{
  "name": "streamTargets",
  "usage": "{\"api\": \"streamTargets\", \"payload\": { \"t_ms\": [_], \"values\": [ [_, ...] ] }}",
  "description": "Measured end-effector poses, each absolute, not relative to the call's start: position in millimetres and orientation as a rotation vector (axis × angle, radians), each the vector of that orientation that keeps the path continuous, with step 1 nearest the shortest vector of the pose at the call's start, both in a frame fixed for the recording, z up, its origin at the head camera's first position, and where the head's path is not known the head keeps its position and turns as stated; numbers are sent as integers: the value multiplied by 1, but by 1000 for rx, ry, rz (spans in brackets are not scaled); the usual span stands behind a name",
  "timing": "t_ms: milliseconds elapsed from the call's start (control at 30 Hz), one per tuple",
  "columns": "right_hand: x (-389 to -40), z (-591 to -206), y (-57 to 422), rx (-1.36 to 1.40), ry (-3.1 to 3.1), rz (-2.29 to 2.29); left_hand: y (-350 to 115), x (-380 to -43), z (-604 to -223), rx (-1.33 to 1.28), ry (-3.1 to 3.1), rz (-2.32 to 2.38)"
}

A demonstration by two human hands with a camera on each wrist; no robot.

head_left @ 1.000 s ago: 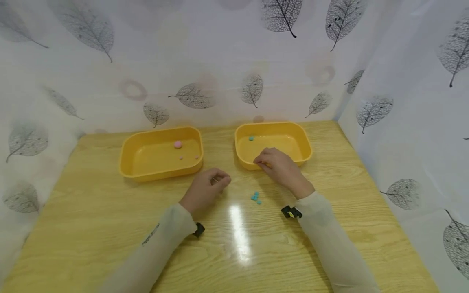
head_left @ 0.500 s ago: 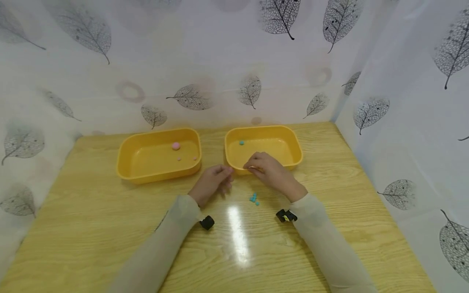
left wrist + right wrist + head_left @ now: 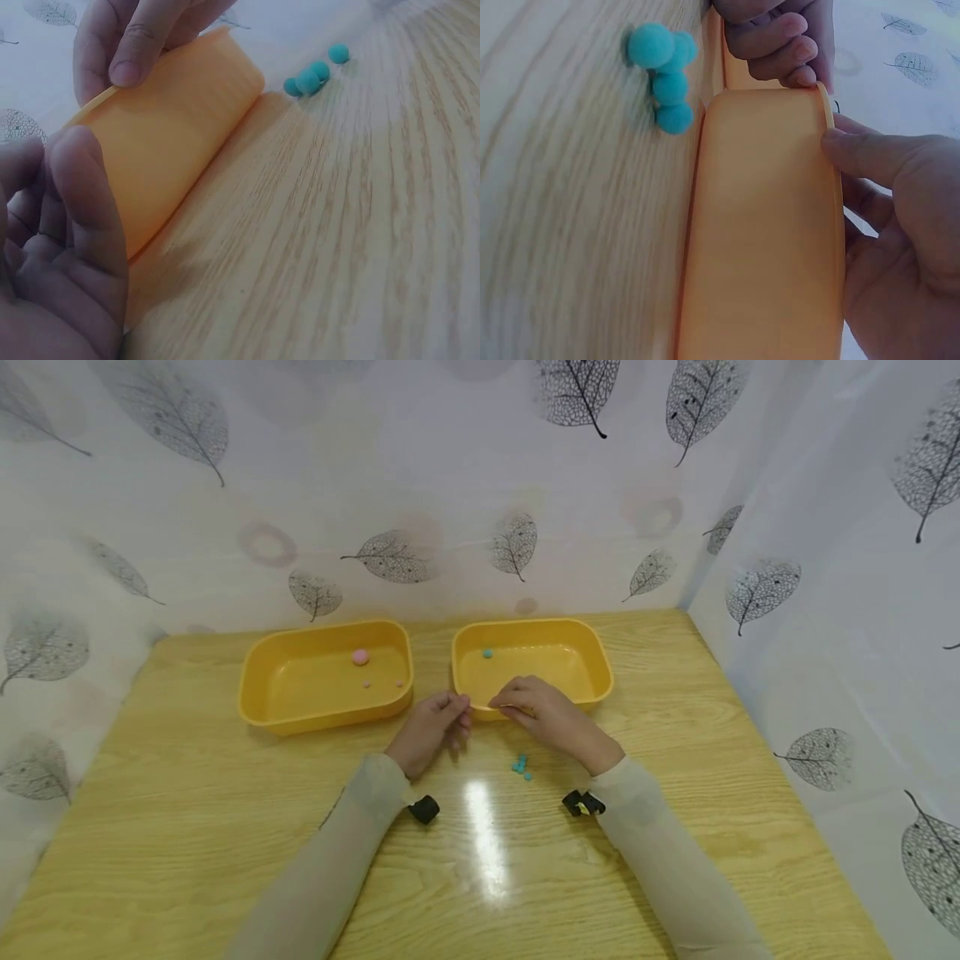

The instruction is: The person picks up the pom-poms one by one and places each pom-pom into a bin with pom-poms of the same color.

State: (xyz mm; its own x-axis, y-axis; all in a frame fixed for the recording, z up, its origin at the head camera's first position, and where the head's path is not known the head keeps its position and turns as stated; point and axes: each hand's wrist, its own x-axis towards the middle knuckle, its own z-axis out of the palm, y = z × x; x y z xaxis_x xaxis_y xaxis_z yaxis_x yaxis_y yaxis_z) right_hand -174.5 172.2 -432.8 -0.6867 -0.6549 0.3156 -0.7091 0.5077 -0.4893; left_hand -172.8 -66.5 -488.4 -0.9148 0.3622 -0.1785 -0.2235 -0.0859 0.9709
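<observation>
My right hand [image 3: 551, 718] pinches the near rim of the right yellow plastic bin [image 3: 551, 667], thumb [image 3: 859, 150] on the outer side and other fingers inside. At that bin's near left corner, my left hand [image 3: 426, 733] grips the rim with curled fingers; the left wrist view shows its fingertip [image 3: 75, 161] against the corner. One small teal ball [image 3: 487, 653] lies inside this bin. Several more teal balls [image 3: 669, 86] form a little cluster on the wooden table just in front of it, one slightly apart in the left wrist view.
Left of the hands stands another yellow bin [image 3: 255, 693] with one larger pink ball [image 3: 361, 657] and two tiny pink ones. A leaf-printed white curtain [image 3: 450, 468] hangs behind the wooden table [image 3: 187, 827] and along its sides.
The right bin has slid left towards the other bin, with my right hand on its rim. My left hand has moved from the table in front to that bin's corner.
</observation>
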Motion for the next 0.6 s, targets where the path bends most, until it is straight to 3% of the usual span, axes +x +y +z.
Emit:
{"api": "streamTargets", "payload": {
  "t_ms": [600],
  "values": [
    [-167,-409,188,1142,-2699,824,-71,-174,-492,159,1655,2151]
  ]
}}
